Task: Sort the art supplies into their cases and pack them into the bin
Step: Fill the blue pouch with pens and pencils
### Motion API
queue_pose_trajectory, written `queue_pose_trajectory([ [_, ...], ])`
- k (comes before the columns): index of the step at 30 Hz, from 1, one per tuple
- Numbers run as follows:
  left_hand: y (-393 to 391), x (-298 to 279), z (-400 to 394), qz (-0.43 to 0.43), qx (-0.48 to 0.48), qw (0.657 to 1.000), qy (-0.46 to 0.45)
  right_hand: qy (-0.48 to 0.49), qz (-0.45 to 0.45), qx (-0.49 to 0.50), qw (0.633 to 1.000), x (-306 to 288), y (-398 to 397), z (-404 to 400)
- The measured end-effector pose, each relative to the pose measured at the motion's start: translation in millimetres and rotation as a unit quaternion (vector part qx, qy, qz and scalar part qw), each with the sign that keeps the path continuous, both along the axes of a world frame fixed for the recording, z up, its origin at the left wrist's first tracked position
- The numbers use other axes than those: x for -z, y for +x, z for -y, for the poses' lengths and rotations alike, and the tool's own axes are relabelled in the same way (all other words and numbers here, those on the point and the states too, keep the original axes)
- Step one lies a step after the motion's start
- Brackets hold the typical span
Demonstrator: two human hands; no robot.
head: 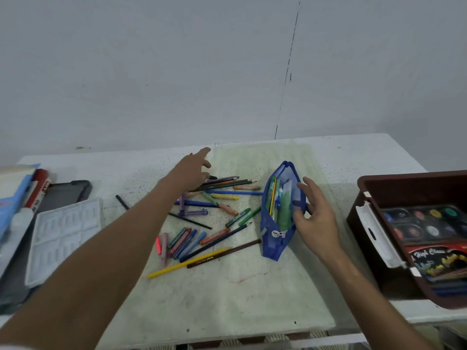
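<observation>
blue mesh pencil case (278, 210): mid-table, mouth propped wide by right hand (316, 213), fingers spread against its rim, seemingly to take more. left hand (193, 173): fingers loosely apart, holding nothing, over scattered pencils and crayons (214, 213). brown bin (364, 215): right edge, holds paint set (424, 223).

A plain pale grey wall (177, 72) rises behind a white table (353, 157). A thin dark broken line (288, 72) runs down the wall to the table's back edge. Light is dim and even.
</observation>
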State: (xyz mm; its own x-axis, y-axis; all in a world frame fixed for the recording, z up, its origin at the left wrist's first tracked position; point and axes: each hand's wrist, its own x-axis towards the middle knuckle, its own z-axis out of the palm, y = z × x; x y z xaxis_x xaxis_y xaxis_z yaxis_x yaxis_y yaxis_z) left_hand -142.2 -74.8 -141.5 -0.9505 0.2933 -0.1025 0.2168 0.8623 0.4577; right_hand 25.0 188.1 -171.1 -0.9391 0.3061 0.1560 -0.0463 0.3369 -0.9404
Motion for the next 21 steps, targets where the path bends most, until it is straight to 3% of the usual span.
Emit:
queue_pose_trajectory([
  [8,-6.9,16.5,-1.3,0.055,0.026,0.998,0.035,0.002,-0.009,-0.003,1.000,2.0,-3.1,3.1],
  [16,5.6,14.8,-2.7,0.045,0.099,0.994,-0.022,-0.012,-0.016,-0.008,1.000,0.9,-3.9,7.1],
  [21,-0.2,3.2,-3.5,0.055,0.096,0.994,-0.019,-0.010,-0.016,-0.011,1.000,0.5,-5.7,6.5],
])
